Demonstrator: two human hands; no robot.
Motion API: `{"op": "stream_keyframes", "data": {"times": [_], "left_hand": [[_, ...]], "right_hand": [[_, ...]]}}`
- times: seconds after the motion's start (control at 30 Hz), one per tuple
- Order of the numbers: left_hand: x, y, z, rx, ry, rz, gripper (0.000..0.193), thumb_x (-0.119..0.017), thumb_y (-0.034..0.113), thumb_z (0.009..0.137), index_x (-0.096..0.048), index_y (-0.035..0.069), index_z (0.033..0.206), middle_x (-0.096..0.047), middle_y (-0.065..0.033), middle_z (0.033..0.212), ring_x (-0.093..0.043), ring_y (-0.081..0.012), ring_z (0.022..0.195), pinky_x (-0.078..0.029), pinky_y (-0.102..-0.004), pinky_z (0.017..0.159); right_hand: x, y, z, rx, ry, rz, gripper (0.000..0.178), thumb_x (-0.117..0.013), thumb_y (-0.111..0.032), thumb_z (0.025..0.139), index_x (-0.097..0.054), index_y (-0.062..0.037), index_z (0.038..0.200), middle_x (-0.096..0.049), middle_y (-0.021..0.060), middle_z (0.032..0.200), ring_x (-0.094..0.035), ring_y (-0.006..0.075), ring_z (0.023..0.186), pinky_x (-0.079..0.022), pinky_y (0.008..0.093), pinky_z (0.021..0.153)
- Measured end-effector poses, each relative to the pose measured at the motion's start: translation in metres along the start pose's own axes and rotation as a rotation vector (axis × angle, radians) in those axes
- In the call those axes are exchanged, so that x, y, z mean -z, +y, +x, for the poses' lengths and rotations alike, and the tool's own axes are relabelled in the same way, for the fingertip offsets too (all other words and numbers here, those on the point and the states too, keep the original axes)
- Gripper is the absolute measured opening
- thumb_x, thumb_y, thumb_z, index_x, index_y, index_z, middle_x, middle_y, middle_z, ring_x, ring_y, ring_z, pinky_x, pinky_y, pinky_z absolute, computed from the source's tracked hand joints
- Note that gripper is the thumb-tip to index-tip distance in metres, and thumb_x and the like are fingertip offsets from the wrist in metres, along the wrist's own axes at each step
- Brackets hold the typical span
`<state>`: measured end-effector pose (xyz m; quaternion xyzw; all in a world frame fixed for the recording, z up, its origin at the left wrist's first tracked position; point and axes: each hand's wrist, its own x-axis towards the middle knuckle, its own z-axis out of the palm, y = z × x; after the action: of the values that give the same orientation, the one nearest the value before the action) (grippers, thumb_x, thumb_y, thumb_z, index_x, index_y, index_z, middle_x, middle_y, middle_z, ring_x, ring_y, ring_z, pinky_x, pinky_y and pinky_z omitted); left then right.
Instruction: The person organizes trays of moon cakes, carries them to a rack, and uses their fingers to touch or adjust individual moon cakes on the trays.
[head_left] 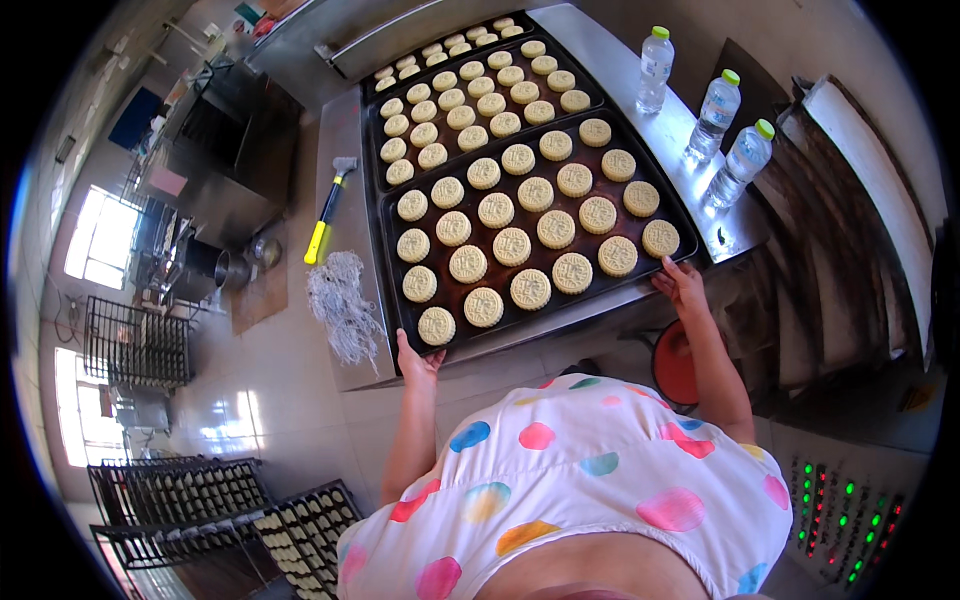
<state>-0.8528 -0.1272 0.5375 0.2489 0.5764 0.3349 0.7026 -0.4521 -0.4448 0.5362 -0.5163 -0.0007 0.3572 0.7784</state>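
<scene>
At its near left corner, my left hand (418, 362) grips a black baking tray (600, 286). My right hand (680, 284) has its fingers curled round the near right corner of the same tray. Rows of pale round cakes (535, 194) with fluted edges and stamped tops fill it. The tray lies on a metal table (345, 225), its near edge close to the table's front edge. Behind it sits a second tray (375, 140) of similar cakes, and a third tray (425, 70) stands farther back.
Water bottles (715, 115) with green caps stand right of the trays. To the left lie a scraper (325, 212) with a yellow-black handle and a stringy grey bundle (343, 305). Tray racks (180, 500) stand lower left, a red stool (675, 360) below the table, and a lit panel (845, 515) lower right.
</scene>
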Motion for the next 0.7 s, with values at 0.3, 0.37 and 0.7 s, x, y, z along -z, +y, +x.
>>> {"op": "stream_keyframes", "data": {"times": [0.3, 0.37, 0.7], "left_hand": [[-0.014, -0.001, 0.001, -0.085, 0.048, 0.01, 0.055, -0.047, 0.059, 0.084, -0.054, 0.01, 0.11, -0.064, -0.0087, 0.093, -0.064, -0.0257, 0.073, -0.052, -0.038, 0.057], [-0.014, 0.0, 0.003, -0.114, 0.071, 0.002, 0.055, -0.048, 0.059, 0.084, -0.055, 0.009, 0.106, -0.064, -0.0085, 0.088, -0.063, -0.0247, 0.067, -0.053, -0.0361, 0.053], [-0.014, -0.033, -0.058, -0.159, -0.125, -0.004, 0.072, -0.05, 0.06, 0.083, -0.044, -0.005, 0.115, -0.059, -0.0191, 0.104, -0.064, -0.0275, 0.083, -0.054, -0.0348, 0.067]], "right_hand": [[-0.004, 0.007, 0.004, 0.012, 0.032, 0.02, 0.03, -0.066, -0.02, 0.084, -0.052, -0.0024, 0.104, -0.06, 0.0074, 0.094, -0.063, 0.0188, 0.079, -0.055, 0.0315, 0.069], [-0.006, 0.006, 0.006, 0.013, 0.03, 0.006, 0.033, -0.065, -0.023, 0.084, -0.051, -0.0015, 0.105, -0.06, 0.0087, 0.093, -0.063, 0.0204, 0.08, -0.055, 0.0318, 0.068], [-0.02, 0.002, -0.003, -0.051, -0.011, -0.096, 0.046, -0.059, -0.038, 0.087, -0.049, 0.0032, 0.103, -0.064, 0.0161, 0.091, -0.066, 0.0259, 0.083, -0.055, 0.0303, 0.064]]}}
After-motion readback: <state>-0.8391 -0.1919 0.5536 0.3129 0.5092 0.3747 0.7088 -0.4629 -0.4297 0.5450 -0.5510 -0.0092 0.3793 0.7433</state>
